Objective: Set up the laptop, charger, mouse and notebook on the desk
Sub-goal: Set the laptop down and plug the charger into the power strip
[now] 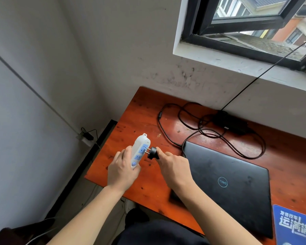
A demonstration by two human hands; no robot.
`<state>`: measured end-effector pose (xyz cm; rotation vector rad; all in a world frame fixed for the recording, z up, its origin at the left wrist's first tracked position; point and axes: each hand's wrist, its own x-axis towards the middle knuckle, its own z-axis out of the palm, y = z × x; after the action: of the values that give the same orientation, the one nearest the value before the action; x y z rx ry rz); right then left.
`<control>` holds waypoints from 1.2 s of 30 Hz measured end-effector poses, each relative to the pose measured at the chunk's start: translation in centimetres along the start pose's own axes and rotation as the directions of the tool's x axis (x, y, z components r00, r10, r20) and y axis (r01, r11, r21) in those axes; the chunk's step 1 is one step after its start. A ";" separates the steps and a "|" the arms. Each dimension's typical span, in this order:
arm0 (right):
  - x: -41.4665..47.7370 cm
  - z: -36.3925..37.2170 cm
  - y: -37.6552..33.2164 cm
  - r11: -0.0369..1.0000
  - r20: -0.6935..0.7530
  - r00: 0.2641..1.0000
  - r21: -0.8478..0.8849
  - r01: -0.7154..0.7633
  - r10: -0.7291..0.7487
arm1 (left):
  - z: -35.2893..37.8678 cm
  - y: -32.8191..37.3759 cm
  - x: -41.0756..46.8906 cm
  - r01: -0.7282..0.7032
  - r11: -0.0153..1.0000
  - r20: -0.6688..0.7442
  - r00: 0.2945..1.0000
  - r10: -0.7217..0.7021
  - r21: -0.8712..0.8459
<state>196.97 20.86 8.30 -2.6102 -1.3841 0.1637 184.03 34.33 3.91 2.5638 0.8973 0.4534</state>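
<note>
Above the bare left edge of the desk (pixel 141 110) my left hand (pixel 122 172) grips the power strip (pixel 140 149), my right hand (pixel 175 167) pinches the plug (pixel 153 153), prongs at its socket; closed laptop (pixel 233 184) and coiled charger (pixel 231 123) crowd the right.

Left forearm (pixel 88 209) and right forearm (pixel 210 213) are bare, rising from the lower edge and converging.

Left hand (pixel 123 171) — back toward the camera, fingers curled round the lower end of a power strip (pixel 140 149), one digit lying up along its left side.

Right hand (pixel 175 167) — knuckles up, wrist straight, fingertips pinching a black plug (pixel 153 153).

Hands near each other, not touching.
</note>
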 end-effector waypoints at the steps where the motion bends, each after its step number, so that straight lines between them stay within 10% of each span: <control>1: 0.0 -0.3 -0.3 0.998 0.006 1.000 -0.063 -0.002 0.003 | 0.0 0.2 0.0 -0.010 1.000 -0.002 1.000 0.010 0.017; 18: 0.9 -1.5 -2.4 0.988 0.142 0.978 -0.049 -0.147 0.153 | -1.1 1.2 1.2 -0.168 0.973 0.013 0.986 0.168 0.159; 36: 0.2 -1.3 0.2 0.955 0.221 0.974 0.296 -0.022 -0.046 | -1.6 -0.2 2.9 0.227 0.957 0.301 0.939 -0.166 -0.180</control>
<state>197.51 20.74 9.51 -2.3883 -1.3220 0.6335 185.45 36.74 5.70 2.2421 0.9326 0.1100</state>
